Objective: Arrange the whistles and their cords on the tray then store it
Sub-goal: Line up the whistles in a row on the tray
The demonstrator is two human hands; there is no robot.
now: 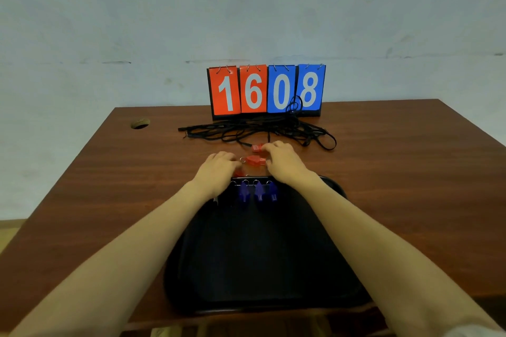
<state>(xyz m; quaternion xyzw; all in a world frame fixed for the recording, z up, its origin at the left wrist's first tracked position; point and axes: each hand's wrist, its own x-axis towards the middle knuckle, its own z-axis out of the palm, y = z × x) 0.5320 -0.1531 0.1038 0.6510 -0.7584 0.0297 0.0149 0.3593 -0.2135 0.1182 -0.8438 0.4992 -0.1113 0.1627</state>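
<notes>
A black tray lies in front of me on the brown table. Three blue whistles with metal rings line its far edge. Beyond the tray lie red whistles: a far one, a middle one, and a third half hidden under my left hand. My left hand has curled fingers at the ring end of the middle red whistle. My right hand curls its fingertips on the far red whistle, its thumb by the middle one's mouthpiece. A tangle of black cords lies behind.
A flip scoreboard reading 16 08 stands at the table's back edge against the wall. One cord loops up in front of it. A round cable hole sits at the back left of the table.
</notes>
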